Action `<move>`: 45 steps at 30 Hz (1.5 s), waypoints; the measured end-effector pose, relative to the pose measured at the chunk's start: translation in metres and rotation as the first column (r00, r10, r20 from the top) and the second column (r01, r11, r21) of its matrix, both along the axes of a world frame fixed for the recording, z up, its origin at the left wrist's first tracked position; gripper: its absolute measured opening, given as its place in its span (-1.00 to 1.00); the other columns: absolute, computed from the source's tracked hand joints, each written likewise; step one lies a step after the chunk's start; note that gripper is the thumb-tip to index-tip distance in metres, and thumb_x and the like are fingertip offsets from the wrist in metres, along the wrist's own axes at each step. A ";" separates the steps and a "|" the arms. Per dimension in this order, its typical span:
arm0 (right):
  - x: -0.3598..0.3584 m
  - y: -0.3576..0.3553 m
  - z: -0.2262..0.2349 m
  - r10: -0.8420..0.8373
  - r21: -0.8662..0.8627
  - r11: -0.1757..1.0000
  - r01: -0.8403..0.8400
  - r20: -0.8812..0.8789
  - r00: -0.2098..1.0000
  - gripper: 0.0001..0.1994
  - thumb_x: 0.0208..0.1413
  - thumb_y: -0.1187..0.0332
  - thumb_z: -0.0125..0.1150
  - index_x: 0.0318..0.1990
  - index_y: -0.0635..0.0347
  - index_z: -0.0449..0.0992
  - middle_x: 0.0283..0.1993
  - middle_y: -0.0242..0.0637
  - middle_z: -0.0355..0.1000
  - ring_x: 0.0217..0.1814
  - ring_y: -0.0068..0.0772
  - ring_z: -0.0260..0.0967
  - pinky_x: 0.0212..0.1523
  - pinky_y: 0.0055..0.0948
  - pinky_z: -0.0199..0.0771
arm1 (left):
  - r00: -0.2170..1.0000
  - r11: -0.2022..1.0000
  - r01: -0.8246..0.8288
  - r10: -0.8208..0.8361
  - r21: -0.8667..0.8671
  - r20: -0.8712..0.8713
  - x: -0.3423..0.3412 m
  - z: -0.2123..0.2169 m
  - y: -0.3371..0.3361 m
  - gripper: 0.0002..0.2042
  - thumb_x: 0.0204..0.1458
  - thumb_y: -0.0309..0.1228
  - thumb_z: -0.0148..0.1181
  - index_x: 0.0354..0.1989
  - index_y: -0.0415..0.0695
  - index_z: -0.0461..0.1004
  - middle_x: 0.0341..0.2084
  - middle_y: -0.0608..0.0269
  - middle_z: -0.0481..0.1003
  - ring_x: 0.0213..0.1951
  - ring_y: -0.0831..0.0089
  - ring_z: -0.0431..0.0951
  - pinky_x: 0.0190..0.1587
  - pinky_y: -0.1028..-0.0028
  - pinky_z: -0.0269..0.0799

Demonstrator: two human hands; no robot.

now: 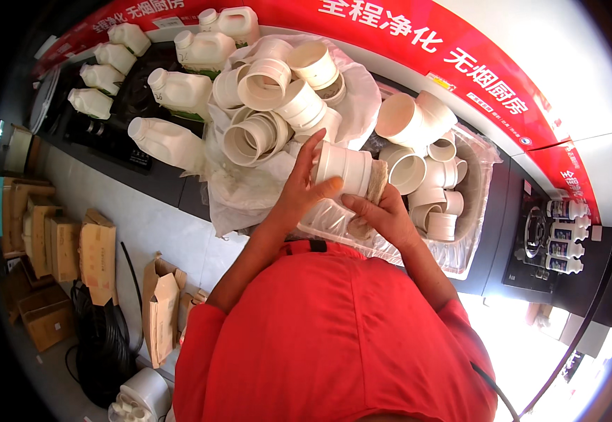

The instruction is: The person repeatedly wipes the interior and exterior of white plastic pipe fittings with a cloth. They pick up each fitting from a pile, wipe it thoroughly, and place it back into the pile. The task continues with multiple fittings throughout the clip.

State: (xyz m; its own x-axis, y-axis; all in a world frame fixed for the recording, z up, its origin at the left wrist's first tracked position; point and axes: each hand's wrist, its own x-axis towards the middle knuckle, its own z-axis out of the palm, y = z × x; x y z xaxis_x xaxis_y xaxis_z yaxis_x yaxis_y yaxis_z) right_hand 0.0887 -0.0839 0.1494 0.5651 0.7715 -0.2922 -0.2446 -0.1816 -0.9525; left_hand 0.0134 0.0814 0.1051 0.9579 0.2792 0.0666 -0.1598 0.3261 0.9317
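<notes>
Fingers [322,188] of the left hand [299,190] wrapped round the short white plastic pipe coupling [344,167], thumb lying along its near side, other fingertips over its left rim. The coupling is held up off the surface, lying sideways, open end to the right. Right hand [383,214] just right of the coupling and below it, fingers closed on a tan scrap of cloth or abrasive pad [375,184] pressed against the coupling's right end; which of the two it is, can't tell.

Far left of the coupling: brown cardboard boxes [60,246] on a pale floor, black coiled cable [102,344] near them. Left and above the coupling: white plastic handled jugs [172,91] lying on a dark countertop [172,183]. Just behind the coupling: heap of white plastic pipe fittings [271,98] on a clear plastic bag [242,190]. Right of the coupling: second heap of the same white fittings [425,169] in a bag-lined tray [478,204]. Further right: small white bottles [566,239] in a row beside a black hob [531,239]. Above everything, a red banner [418,42] with white characters along a white wall. Below the coupling, the person's red shirt [334,337] fills the lower frame.
</notes>
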 end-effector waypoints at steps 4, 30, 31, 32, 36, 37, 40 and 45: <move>-0.012 0.010 -0.005 -0.105 0.095 0.988 0.119 -0.143 0.984 -0.74 0.09 0.34 0.21 -0.10 0.26 0.44 -0.35 -0.51 0.40 -0.38 -0.73 0.31 -0.41 -0.63 0.35 | 0.979 0.968 -0.195 0.184 0.157 0.083 -0.001 0.006 -0.010 -0.34 -0.06 -0.32 0.28 0.24 -0.07 0.12 -0.05 0.22 0.30 -0.05 0.44 0.34 0.01 0.46 0.29; -0.020 -0.007 0.003 -0.193 0.240 0.933 0.269 -0.298 0.935 -0.68 0.05 0.30 0.15 -0.04 0.18 0.41 -0.32 -0.37 0.46 -0.41 -0.58 0.41 -0.41 -0.62 0.41 | 0.990 0.927 0.059 -0.008 -0.370 0.139 -0.006 -0.008 -0.032 -0.23 -0.04 -0.32 0.29 0.30 -0.20 -0.04 0.12 0.12 0.23 0.13 0.32 0.28 0.20 0.32 0.13; -0.023 -0.006 0.003 -0.199 0.232 0.930 0.286 -0.338 0.920 -0.67 0.05 0.30 0.15 -0.03 0.18 0.39 -0.33 -0.36 0.46 -0.42 -0.58 0.40 -0.44 -0.62 0.41 | 0.986 0.902 0.054 0.019 -0.428 0.166 -0.007 -0.003 -0.038 -0.20 -0.06 -0.31 0.30 0.31 -0.19 -0.07 0.13 0.11 0.21 0.14 0.31 0.26 0.22 0.31 0.11; -0.026 -0.005 0.003 -0.202 0.227 0.926 0.302 -0.378 0.903 -0.66 0.06 0.30 0.15 -0.01 0.18 0.38 -0.33 -0.36 0.46 -0.44 -0.57 0.40 -0.46 -0.62 0.40 | 0.981 0.885 0.056 0.037 -0.462 0.190 -0.009 0.001 -0.041 -0.23 -0.04 -0.31 0.27 0.29 -0.19 -0.06 0.11 0.12 0.23 0.13 0.33 0.28 0.21 0.32 0.13; -0.036 -0.007 0.009 -0.159 0.202 0.947 0.248 -0.376 0.913 -0.63 0.06 0.29 0.14 0.03 0.16 0.33 -0.26 -0.36 0.44 -0.37 -0.56 0.39 -0.45 -0.59 0.41 | 0.992 0.794 0.049 0.030 -0.606 0.119 -0.015 0.005 -0.054 -0.37 0.00 -0.32 0.20 0.22 -0.18 0.05 0.04 0.17 0.28 0.08 0.38 0.32 0.12 0.35 0.26; -0.038 -0.008 0.013 -0.143 0.183 0.959 0.217 -0.350 0.926 -0.63 0.06 0.29 0.14 0.03 0.16 0.33 -0.25 -0.37 0.43 -0.34 -0.57 0.39 -0.44 -0.59 0.41 | 0.992 0.807 0.030 0.046 -0.589 0.114 -0.017 0.007 -0.056 -0.37 0.01 -0.30 0.20 0.22 -0.18 0.06 0.02 0.18 0.29 0.07 0.39 0.33 0.11 0.36 0.27; -0.046 -0.012 0.000 -0.054 0.300 0.953 0.045 0.022 0.998 -0.62 0.08 0.30 0.14 0.04 0.22 0.33 -0.20 -0.33 0.43 -0.22 -0.53 0.40 -0.22 -0.52 0.44 | 0.996 0.837 0.012 0.039 -0.546 0.082 -0.022 0.021 -0.064 -0.40 0.03 -0.23 0.17 0.20 -0.17 0.10 -0.02 0.19 0.32 0.03 0.41 0.36 0.07 0.37 0.31; -0.027 -0.013 -0.002 0.162 0.036 0.959 -0.283 0.748 0.644 -0.62 0.09 0.28 0.15 0.02 0.27 0.34 -0.10 -0.11 0.39 -0.09 -0.09 0.36 -0.05 -0.26 0.35 | 0.988 0.780 -0.109 0.014 -0.616 -0.156 -0.030 0.027 -0.070 -0.49 0.09 -0.11 0.07 0.12 -0.17 0.20 -0.10 0.19 0.37 -0.05 0.40 0.41 0.01 0.38 0.34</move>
State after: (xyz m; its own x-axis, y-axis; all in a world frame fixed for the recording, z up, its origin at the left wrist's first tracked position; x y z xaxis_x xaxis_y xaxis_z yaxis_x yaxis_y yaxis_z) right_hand 0.0619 -0.0970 0.1472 0.3536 0.8996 0.2562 0.5707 0.0095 -0.8211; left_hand -0.0168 0.0113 0.1321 0.9233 0.2729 -0.2705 -0.0874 0.8347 0.5437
